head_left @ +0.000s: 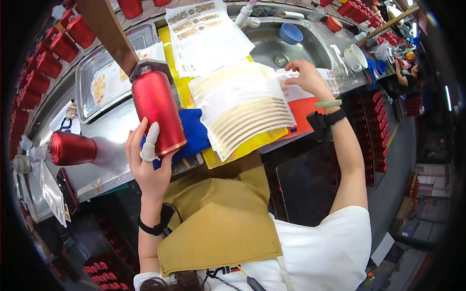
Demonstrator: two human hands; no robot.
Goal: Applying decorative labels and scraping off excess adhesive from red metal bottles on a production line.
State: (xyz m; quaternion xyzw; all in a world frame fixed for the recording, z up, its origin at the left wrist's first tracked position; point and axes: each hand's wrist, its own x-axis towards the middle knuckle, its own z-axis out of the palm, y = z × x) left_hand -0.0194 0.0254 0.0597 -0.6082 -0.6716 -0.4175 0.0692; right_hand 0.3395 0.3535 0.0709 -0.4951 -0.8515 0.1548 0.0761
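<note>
Red bottle | left hand clamped on it | right hand, fingers apart | gold-striped sheet | lettered shirt

Gap of bare counter runs between held red bottle and second red bottle; hand could pass. Metal tray bounds gap's far side; brown beam, meeting held bottle's neck, blocks way there. Open air over sink between right fingers and blue bowl; faucet stands left.
</note>
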